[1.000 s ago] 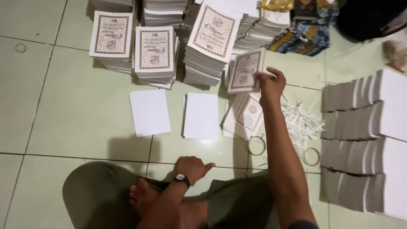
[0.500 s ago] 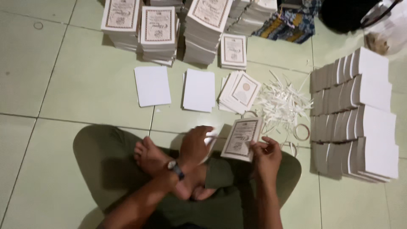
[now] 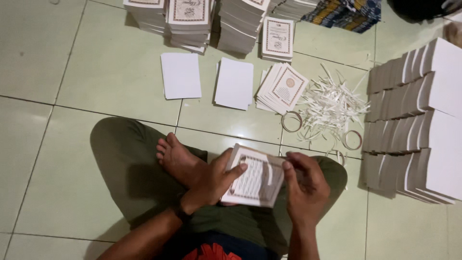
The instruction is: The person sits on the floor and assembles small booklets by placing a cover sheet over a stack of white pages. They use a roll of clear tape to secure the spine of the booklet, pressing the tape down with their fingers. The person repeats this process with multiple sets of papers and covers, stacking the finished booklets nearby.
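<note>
low in the frame, the left hand [image 3: 211, 180] cups a thin booklet [image 3: 252, 178] while the right hand [image 3: 303, 185] pinches its top edge; likely light and bendy, best held by the edges.

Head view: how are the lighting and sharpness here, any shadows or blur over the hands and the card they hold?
Head view: dim, greenish indoor light; soft throughout, printed card pattern smeared; left hand and right hand slightly blurred; shadow pools over the lap and darkens the floor tiles beside it; white stacks at right are brightest, edges still distinct.
</note>
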